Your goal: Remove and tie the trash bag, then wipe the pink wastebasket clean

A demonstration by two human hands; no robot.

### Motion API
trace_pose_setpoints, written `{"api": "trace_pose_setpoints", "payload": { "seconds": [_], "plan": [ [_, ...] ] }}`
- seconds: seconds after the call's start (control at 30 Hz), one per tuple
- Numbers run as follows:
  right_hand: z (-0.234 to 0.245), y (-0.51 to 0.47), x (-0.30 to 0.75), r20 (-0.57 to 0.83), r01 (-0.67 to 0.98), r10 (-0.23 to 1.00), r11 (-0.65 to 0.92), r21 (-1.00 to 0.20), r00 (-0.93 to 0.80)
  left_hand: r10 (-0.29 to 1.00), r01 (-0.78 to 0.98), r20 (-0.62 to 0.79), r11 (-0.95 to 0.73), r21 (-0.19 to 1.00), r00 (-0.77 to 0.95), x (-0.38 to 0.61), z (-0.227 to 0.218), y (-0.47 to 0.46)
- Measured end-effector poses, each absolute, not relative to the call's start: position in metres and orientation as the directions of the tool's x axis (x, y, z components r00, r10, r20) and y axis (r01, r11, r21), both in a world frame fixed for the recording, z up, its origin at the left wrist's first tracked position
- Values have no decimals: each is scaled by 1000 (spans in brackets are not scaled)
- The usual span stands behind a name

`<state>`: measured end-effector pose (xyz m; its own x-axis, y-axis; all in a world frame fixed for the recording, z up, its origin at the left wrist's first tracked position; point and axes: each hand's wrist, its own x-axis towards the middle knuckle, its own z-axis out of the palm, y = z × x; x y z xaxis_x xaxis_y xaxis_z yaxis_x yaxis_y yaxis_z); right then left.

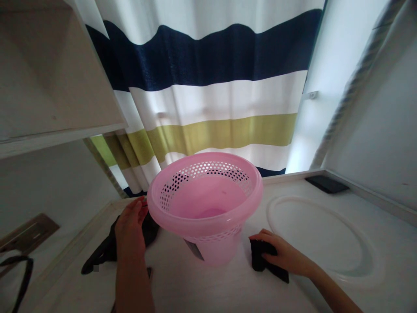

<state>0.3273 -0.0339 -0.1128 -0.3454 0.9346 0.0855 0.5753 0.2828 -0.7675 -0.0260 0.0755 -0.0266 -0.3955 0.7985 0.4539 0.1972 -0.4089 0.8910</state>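
Observation:
A pink plastic basket (202, 226) with a perforated band below its thick rim stands upright in the middle. Its visible inside holds nothing. On its left, my left hand (130, 221) is curled close to the rim, fingertips together; what they hold is hidden. Beneath and behind that hand lies a black object (100, 254) with a long handle-like end, partly covered by my wrist. To the right of the basket, my right hand (280, 252) grips a dark, soft-looking black cloth (259, 256) low over the white surface, apart from the basket.
A pale oval ring (325, 198) lies on the white tabletop (195, 291) at right. Farther back is a flat black slab (327, 184). A striped curtain (221, 100) hangs behind. At left are a wall socket (31, 232), a black cable (24, 278) and an overhanging cabinet (58, 78).

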Motion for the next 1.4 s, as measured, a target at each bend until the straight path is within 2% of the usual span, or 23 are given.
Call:
{"api": "trace_pose_setpoints", "payload": {
  "seconds": [0.1, 0.17, 0.23, 0.3, 0.37, 0.43, 0.7, 0.83, 0.97, 1.07, 1.2, 1.3, 1.4],
  "plan": [
    [-116, -32, 329, 148, 543, 927, 325, -774, -344, 743, 44, 413, -461, 886, -526, -23, -21, 72],
    [-117, -30, 330, 184, 541, 922, 352, -764, -340, 638, 68, 519, -593, 803, -569, -21, -16, 65],
    [-120, -29, 330, 200, 564, 919, 370, -738, -341, 538, 205, 708, -711, 673, -457, -17, -9, 54],
    [-124, -28, 329, 203, 610, 920, 377, -697, -336, 520, 357, 831, -751, 555, -197, -13, -1, 42],
    [-129, -27, 327, 202, 666, 925, 372, -647, -321, 554, 456, 831, -752, 475, 49, -9, 6, 32],
    [-135, -26, 326, 197, 722, 933, 359, -591, -302, 560, 500, 813, -756, 422, 162, -4, 10, 24],
    [-141, -30, 321, 139, 866, 946, 324, -380, -293, 470, 584, 859, -762, 280, 201, 24, 13, 15],
    [-147, -32, 314, 155, 887, 944, 328, -326, -293, 422, 609, 886, -759, 228, 194, 44, 9, 12],
    [-151, -34, 308, 173, 868, 912, 407, -283, -371, 369, 675, 902, -727, 130, 223, 58, 4, 8],
    [-151, -37, 306, 159, 845, 879, 475, -244, -449, 340, 728, 907, -683, 55, 250, 63, 3, 5],
    [-147, -45, 299, 212, 766, 786, 616, -183, -581, 356, 765, 896, -643, 30, 265, 68, 7, -1],
    [-143, -50, 291, 360, 696, 661, 717, -44, -658, 374, 769, 887, -638, 36, 269, 72, 9, -6],
    [-138, -54, 286, 552, 673, 513, 729, 125, -658, 378, 767, 898, -637, 75, 226, 75, 5, -12]
  ]
}}
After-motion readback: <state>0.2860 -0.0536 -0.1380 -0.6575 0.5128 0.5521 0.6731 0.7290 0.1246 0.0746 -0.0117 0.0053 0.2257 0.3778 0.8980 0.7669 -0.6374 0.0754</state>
